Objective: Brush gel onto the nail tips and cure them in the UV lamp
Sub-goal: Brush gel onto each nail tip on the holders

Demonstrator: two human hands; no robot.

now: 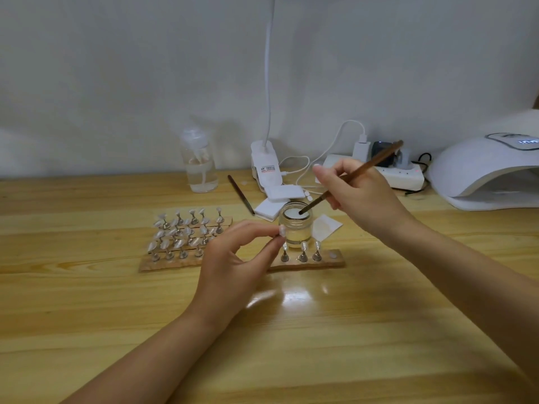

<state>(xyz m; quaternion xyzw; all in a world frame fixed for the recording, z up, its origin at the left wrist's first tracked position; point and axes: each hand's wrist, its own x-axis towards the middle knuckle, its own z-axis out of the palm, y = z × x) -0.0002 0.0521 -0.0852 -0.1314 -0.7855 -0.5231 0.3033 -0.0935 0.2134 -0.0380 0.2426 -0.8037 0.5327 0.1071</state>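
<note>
We noted the right hand (358,188) pinching the brush (350,177), tip in the jar (295,225); left fingers (274,243) pinched a nail tip (281,230). Load sparingly; wipe excess on rim.

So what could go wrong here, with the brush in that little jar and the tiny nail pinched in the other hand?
1. The right hand has the brush tip in the open glass jar; a sideways push might tip it onto the table.
2. The left hand pinches the nail tip only at its fingertips, so it could slip.
3. A loaded brush might drip on the stands just in front of the jar.
</note>
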